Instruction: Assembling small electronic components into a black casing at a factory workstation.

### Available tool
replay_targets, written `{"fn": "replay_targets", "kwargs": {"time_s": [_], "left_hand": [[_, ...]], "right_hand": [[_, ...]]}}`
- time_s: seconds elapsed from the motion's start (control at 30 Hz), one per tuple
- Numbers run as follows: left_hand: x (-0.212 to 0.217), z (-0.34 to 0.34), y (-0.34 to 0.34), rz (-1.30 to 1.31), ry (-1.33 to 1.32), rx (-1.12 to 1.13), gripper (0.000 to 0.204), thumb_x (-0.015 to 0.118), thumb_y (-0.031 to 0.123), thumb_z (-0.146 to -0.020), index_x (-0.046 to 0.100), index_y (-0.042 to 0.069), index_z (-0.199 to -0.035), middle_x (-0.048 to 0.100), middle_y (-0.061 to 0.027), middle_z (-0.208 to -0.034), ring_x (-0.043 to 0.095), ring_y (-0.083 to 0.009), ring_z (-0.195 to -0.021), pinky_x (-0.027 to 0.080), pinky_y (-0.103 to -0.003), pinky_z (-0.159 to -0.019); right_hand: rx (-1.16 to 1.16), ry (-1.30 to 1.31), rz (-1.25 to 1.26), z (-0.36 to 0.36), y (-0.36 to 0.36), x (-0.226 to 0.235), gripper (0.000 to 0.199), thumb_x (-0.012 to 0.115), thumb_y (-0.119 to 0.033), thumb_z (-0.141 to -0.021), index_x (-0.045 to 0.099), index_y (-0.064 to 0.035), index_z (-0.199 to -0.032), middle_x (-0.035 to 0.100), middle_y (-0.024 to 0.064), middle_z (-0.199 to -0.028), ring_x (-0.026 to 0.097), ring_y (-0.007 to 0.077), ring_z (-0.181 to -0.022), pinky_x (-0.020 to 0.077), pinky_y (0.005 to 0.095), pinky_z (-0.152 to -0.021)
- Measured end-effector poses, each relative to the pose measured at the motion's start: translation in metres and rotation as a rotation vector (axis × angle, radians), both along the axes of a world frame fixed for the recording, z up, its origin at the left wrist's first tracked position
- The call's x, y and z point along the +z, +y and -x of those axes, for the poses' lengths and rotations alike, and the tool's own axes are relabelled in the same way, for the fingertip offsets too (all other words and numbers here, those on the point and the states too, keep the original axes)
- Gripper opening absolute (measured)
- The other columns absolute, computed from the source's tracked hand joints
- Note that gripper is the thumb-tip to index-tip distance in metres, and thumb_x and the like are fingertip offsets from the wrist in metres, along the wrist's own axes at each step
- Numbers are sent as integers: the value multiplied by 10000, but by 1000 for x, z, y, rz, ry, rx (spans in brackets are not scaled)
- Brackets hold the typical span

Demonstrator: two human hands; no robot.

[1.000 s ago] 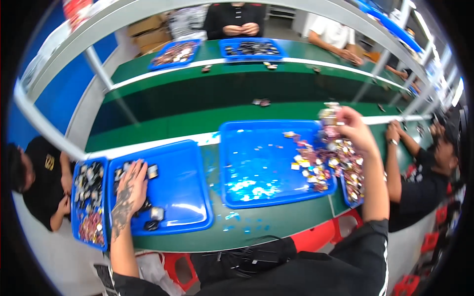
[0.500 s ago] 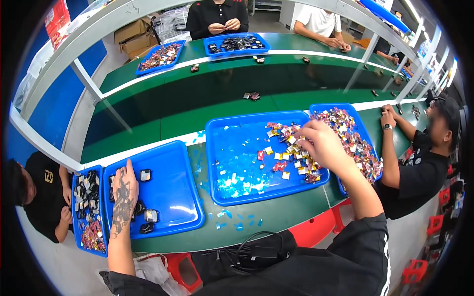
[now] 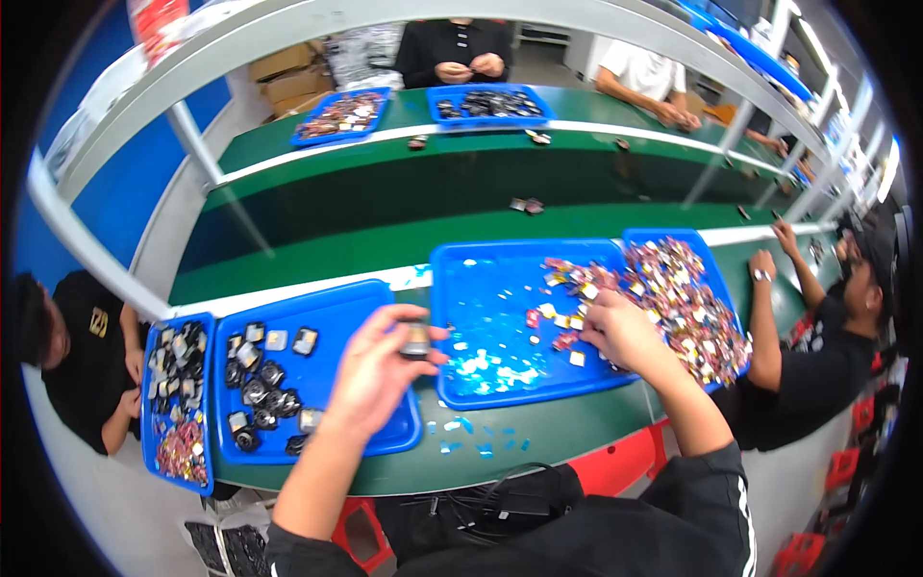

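My left hand (image 3: 370, 380) is raised over the right edge of the left tray (image 3: 409, 438), its thumb and fingers closed round a small black part (image 3: 415, 340) with a grey-gold face. More black parts (image 3: 274, 399) lie loose in that tray. In the middle blue tray (image 3: 490, 255), my right hand (image 3: 620, 332) reaches down with its fingertips pinched together among small pink-and-yellow pieces (image 3: 577, 279). Whatever those fingertips hold is too small or hidden to tell. Shiny blue scraps (image 3: 495, 370) are spread over the left of the middle tray.
A tray of small reddish pieces (image 3: 683, 308) adjoins on the right; a narrow tray (image 3: 178, 385) with mixed parts stands far left. Blue scraps (image 3: 481, 438) lie on the green table. A grey frame bar (image 3: 317, 43) crosses overhead. Co-workers sit at both sides and opposite.
My left hand has risen out of the left tray and moved right, taking a black part with it. My right hand has dropped slightly, staying over the small pieces. The view has shifted.
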State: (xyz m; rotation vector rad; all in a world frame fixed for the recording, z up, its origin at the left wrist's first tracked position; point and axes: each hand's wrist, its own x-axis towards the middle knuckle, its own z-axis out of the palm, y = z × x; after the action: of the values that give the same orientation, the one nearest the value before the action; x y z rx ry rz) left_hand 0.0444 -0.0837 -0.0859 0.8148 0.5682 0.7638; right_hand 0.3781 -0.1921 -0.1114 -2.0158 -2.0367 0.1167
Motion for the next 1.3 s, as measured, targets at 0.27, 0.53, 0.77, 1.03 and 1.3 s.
{"fn": "replay_targets", "kwargs": {"time_s": [0.27, 0.53, 0.77, 1.03, 1.3], "left_hand": [[-21, -2, -4, -715, 439, 56, 360, 553, 43, -925, 580, 95, -1280, 534, -78, -1100, 582, -159, -939, 483, -253, -771], [-17, -22, -15, -946, 489, -17, 237, 756, 168, -801, 727, 84, -1021, 569, -59, -982, 541, -141, -842, 433, -264, -678], [-17, -12, -20, -755, 440, -58, 188, 769, 117, -788, 740, 60, -965, 579, -30, -950, 493, -71, -719, 398, -228, -602], [-28, -12, -22, -1051, 473, 212, 153, 777, 86, -763, 735, 38, -902, 593, -90, -958, 624, -188, -790, 498, -311, -651], [-32, -15, -21, -1278, 663, 322, 131, 761, 59, -738, 706, 44, -855, 591, -107, -947, 647, -268, -789, 527, -343, -669]], "right_hand": [[-74, 415, -295, 52, 4, 40, 75, 679, -17, -818, 676, -11, -892, 647, 122, -785, 636, 233, -672, 502, 311, -618], [143, 868, -32, 121, 12, 44, 172, 688, 3, -828, 687, -7, -1000, 661, 88, -875, 640, 153, -799, 518, 272, -700], [58, 1196, -30, 136, 19, 25, 162, 718, -10, -825, 668, 21, -976, 668, 56, -898, 626, 107, -851, 535, 260, -742], [109, 1213, 207, 125, 33, 23, 118, 673, -81, -884, 656, 30, -921, 651, 36, -853, 598, 92, -789, 517, 248, -704], [15, 1513, 361, 122, 55, -3, 98, 605, -153, -935, 604, -56, -923, 609, 10, -779, 587, 108, -729, 465, 266, -606]]}}
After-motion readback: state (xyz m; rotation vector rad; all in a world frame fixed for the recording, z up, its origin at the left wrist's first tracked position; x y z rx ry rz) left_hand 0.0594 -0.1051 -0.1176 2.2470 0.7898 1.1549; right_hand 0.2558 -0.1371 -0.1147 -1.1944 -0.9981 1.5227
